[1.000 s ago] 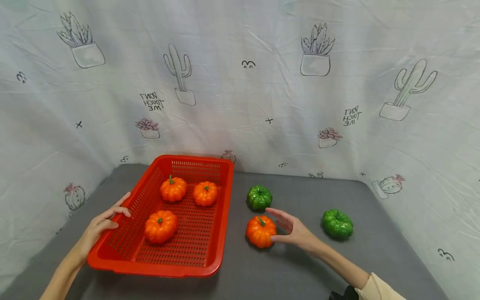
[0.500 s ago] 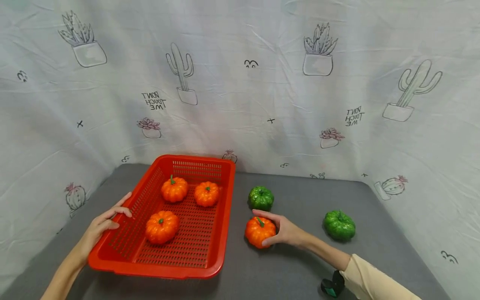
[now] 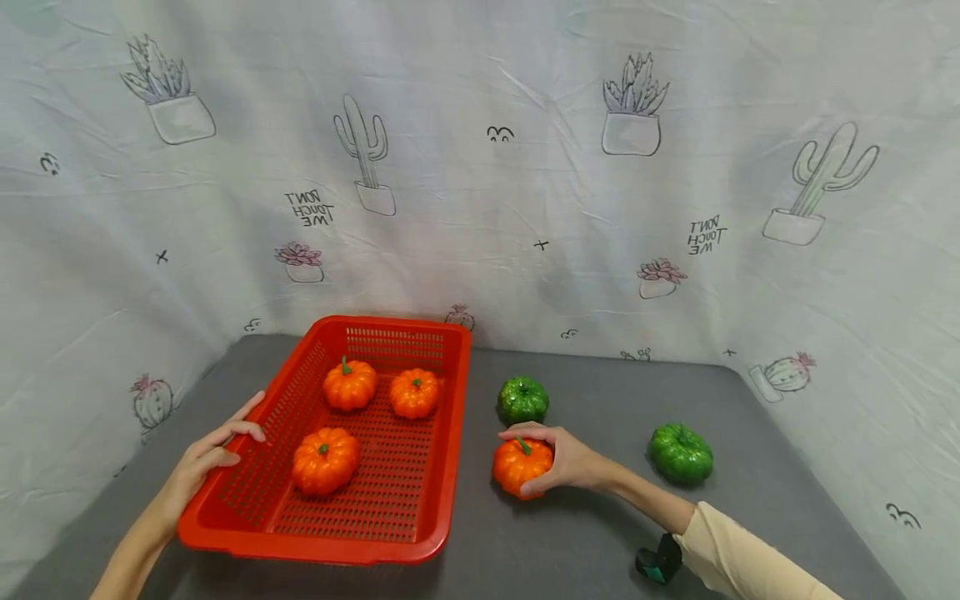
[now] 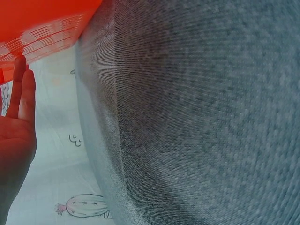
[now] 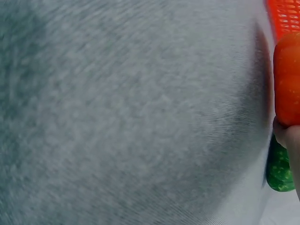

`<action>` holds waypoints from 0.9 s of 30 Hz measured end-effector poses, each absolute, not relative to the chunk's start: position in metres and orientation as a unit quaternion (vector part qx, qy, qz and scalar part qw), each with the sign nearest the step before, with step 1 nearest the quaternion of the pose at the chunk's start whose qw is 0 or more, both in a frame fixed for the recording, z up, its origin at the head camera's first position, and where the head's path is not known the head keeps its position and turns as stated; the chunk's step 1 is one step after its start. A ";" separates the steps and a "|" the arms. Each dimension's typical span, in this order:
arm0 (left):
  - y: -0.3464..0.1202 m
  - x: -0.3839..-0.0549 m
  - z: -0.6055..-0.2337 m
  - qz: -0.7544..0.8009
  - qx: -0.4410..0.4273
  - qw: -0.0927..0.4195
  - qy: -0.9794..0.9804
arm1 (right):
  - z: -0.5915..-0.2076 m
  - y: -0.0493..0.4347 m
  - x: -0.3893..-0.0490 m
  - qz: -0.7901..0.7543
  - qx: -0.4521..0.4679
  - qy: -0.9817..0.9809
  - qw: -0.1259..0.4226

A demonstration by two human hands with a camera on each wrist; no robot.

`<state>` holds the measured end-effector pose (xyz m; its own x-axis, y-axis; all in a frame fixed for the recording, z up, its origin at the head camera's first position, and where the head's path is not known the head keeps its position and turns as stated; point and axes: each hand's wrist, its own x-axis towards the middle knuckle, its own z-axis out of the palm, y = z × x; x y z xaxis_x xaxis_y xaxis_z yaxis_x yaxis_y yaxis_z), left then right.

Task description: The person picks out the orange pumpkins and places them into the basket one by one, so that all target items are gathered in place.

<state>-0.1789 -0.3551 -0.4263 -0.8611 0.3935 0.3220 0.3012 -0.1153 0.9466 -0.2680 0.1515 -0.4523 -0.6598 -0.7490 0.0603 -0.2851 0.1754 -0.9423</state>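
My left hand (image 3: 197, 471) grips the left rim of a red plastic basket (image 3: 351, 550), some fingers over the edge; in the left wrist view two straight fingers (image 4: 28, 96) lie against its outer wall. Several points of orange inside it are three small pumpkins: one at back left (image 3: 350, 387), one at back right (image 3: 415, 394) and a larger one in front (image 3: 326, 462). To the right of the basket, my right hand (image 3: 570, 462) holds another orange pumpkin (image 3: 517, 468) between thumb and fingers, low at the table. Its underside is hidden.
A green pumpkin (image 3: 523, 400) sits just behind the held one. Another green pumpkin (image 3: 681, 454) stands farther right. A small black object (image 3: 660, 560) is by the right sleeve. White printed cloth (image 3: 480, 167) hangs around the grey table (image 3: 600, 542).
My right hand has moved left onto the orange pumpkin and its fingers have closed around it. My left hand has kept its hold on the basket.
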 end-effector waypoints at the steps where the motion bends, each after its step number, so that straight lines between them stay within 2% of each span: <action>1: -0.355 -0.179 -0.427 0.701 0.261 0.036 0.663 | -0.451 0.152 -0.267 -0.540 -0.350 0.736 0.209; 8: -0.355 -0.179 -0.428 0.700 0.259 0.032 0.664 | -0.431 0.159 -0.268 -0.556 -0.355 0.731 0.173; 27: -0.355 -0.181 -0.428 0.700 0.258 0.019 0.666 | -0.375 0.152 -0.265 -0.559 -0.397 0.707 0.172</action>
<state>-0.1811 -0.3545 -0.4279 -0.8666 0.3701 0.3347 0.3162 -0.1117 0.9421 -0.2646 0.1523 -0.3748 -0.6253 -0.7544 0.2000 -0.3691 0.0601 -0.9274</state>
